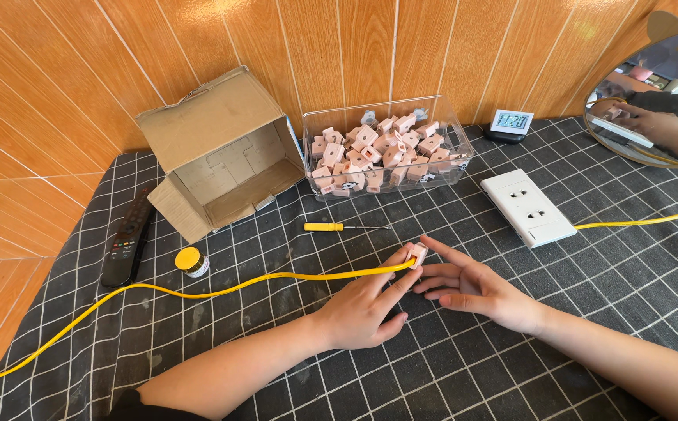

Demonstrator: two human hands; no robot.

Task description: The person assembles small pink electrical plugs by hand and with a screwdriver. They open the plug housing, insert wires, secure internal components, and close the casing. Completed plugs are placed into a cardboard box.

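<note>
My left hand (366,308) rests on the checked cloth and pinches a small pink plastic connector (417,253) fixed at the end of a yellow cable (198,294). The cable trails left across the table to the near-left corner. My right hand (471,287) lies flat beside it, fingers spread, its fingertips touching the connector from the right. A yellow-handled screwdriver (331,227) lies just beyond both hands.
A clear plastic tub (385,181) holds several pink connectors. An open cardboard box (222,156) lies on its side at back left, with a black remote (127,238) and a small yellow-lidded jar (191,261) nearby. A white wall socket (527,206), a small digital clock (510,122), a round mirror (651,148) and a second yellow cable (643,221) are on the right.
</note>
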